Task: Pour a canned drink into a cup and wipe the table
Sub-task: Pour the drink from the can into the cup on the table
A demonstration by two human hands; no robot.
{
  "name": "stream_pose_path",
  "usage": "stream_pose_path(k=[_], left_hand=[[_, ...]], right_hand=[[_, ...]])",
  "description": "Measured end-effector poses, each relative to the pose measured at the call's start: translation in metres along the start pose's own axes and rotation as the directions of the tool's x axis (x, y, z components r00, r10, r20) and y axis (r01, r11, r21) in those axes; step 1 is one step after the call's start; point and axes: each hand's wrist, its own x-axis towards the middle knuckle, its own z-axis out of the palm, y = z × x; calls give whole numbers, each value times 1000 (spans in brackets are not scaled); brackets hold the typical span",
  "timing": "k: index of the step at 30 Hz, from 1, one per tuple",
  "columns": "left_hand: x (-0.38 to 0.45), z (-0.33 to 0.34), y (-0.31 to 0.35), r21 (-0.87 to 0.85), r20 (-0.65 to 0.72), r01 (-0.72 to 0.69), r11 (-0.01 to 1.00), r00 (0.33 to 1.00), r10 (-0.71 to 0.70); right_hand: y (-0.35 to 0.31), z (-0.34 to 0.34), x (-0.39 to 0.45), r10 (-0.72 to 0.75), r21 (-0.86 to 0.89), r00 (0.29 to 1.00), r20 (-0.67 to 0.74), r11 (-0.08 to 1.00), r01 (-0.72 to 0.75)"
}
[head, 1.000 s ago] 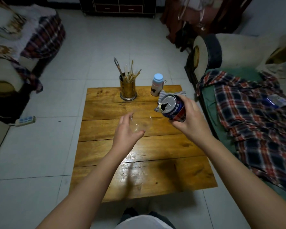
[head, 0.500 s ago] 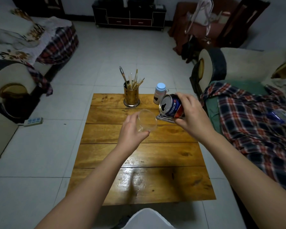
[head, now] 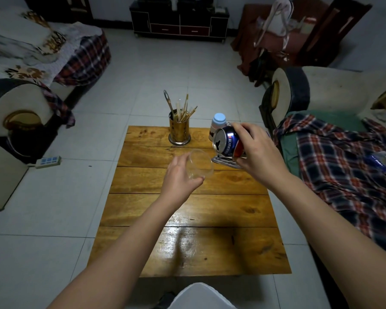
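Note:
My left hand [head: 180, 177] holds a clear plastic cup [head: 200, 164] above the middle of the wooden table [head: 194, 221], its mouth tilted toward the right. My right hand [head: 257, 152] grips a blue and red drink can [head: 227, 142], opened at the top and tipped to the left, just right of and slightly above the cup. The can's mouth and the cup's rim are a small gap apart. No liquid is visible in the cup or in the air. A striped cloth [head: 224, 161] lies on the table under the can, mostly hidden by my right hand.
A brass holder with chopsticks [head: 179, 130] stands at the table's far edge, a small bottle with a blue cap [head: 218, 124] beside it. A sofa with a plaid blanket [head: 343, 166] flanks the right side. A power strip [head: 48, 161] lies on the tiled floor at left.
The can has tipped further over to the left and come nearer the cup. The cup has been lifted and angled toward the can. The view has tilted upward.

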Motion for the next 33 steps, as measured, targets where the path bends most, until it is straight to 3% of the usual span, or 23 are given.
stream_pose_path(k=[33], left_hand=[[6,-1,1,-35,-14,30,999,999,-31]], right_hand=[[-2,-4,16,-104,-100,994,-43,990,99]])
